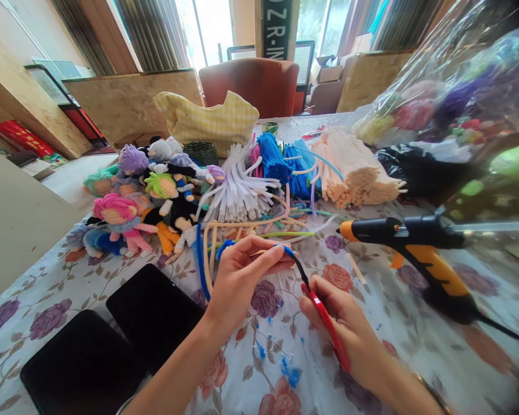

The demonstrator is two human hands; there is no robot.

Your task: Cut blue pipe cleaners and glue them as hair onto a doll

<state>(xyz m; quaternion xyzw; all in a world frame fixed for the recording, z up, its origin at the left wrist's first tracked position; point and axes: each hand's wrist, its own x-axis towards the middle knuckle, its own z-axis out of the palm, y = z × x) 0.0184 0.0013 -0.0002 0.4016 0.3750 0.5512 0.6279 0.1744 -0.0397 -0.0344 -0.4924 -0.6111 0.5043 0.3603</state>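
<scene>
- Spreading under all the work is a floral tablecloth (125, 300), with a plastic bag (415, 109) of colourful items at its right edge.
- Next in bulk come the heaped yarn-haired dolls (116, 210) at left, then the peach bundle (358, 170), white bundle (242, 193) and blue bundle (273, 158) of fuzzy stems beyond the hands.
- A glue gun (432, 259) lies to the right, apart from both hands; two dark flat slabs (153, 305) lie at left.
- The right hand (343, 320) is closed around a red-handled tool (328, 325), its dark tip angled up toward the other hand; whether its blades are parted I cannot tell.
- The left hand (246, 268) has thumb and fingertips drawn narrow, pinching a blue stem (289, 251).
- That stem pokes past the fingertips toward the tool and meets or nearly meets its tip. Blue also shows behind the knuckles, possibly the same length.
- Smallest is the blue fluff (290, 373) scattered below. It suggests the step in hand is trimming the stem's pile; a further snip would call for a steady pinch, with the fingertips clear of the blades.
</scene>
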